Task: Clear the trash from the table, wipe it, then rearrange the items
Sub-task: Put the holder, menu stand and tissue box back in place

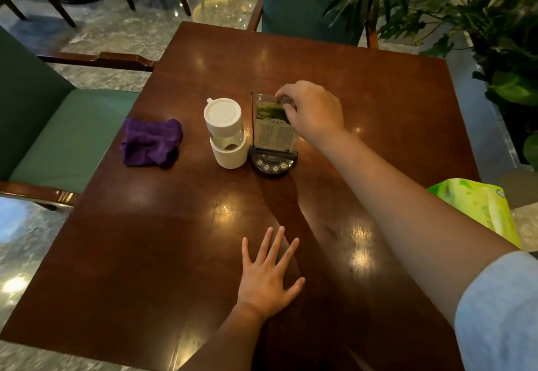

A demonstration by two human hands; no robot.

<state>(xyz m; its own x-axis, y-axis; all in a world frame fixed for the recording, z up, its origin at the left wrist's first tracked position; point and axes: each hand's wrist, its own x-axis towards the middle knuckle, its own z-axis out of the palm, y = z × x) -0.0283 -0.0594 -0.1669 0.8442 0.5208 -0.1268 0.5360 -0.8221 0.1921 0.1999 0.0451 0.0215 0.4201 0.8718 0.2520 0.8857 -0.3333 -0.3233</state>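
Observation:
A clear upright menu card stand [272,130] on a black base with buttons stands near the middle of the brown wooden table [378,85]. My right hand [313,108] grips the stand's top right corner. Just left of it, upright, is a white bottle [224,133] with a clear middle. A crumpled purple cloth [151,142] lies further left, near the table's left edge. My left hand [269,276] rests flat on the table near the front, fingers spread, holding nothing.
A green tissue pack [480,204] sits beyond the table's right edge. Green-cushioned chairs stand at the left [67,134] and at the far side [305,1]. Leafy plants [480,21] crowd the right. More chairs stand on the marble floor behind.

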